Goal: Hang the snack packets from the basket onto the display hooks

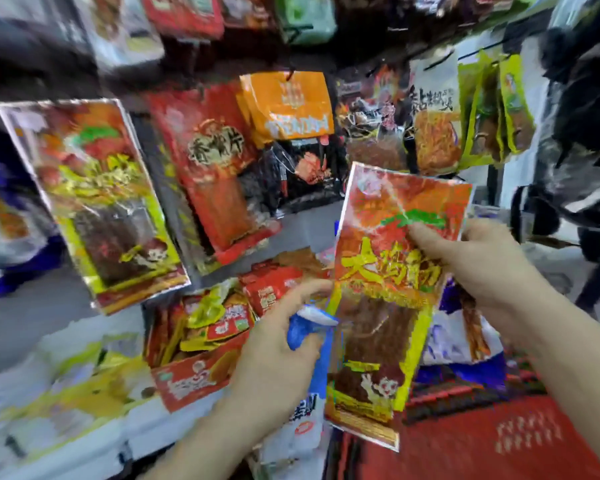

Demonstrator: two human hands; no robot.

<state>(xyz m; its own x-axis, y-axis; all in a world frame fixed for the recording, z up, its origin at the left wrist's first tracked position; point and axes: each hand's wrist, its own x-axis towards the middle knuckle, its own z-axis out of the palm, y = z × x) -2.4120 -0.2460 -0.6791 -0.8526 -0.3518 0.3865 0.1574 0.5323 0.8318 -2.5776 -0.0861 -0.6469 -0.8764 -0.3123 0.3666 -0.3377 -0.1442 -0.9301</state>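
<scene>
My right hand (478,265) pinches a red and yellow snack packet (388,296) near its upper right part, thumb on the front, holding it upright at centre right. My left hand (284,341) grips a blue and white packet (309,348) just left of it, partly hidden behind the red packet. A matching red and yellow packet (94,199) hangs at the left on the display. More hung packets fill the rack: a red one (212,164), an orange one (288,105) and a white and orange one (435,112). The hooks are blurred. The red basket (499,441) lies at lower right.
An open red carton (194,351) with several small packets stands below the rack, left of my left hand. White and yellow packs (66,403) lie at lower left. Blue packets (4,216) hang at the far left edge. A dark figure (582,140) stands at the right.
</scene>
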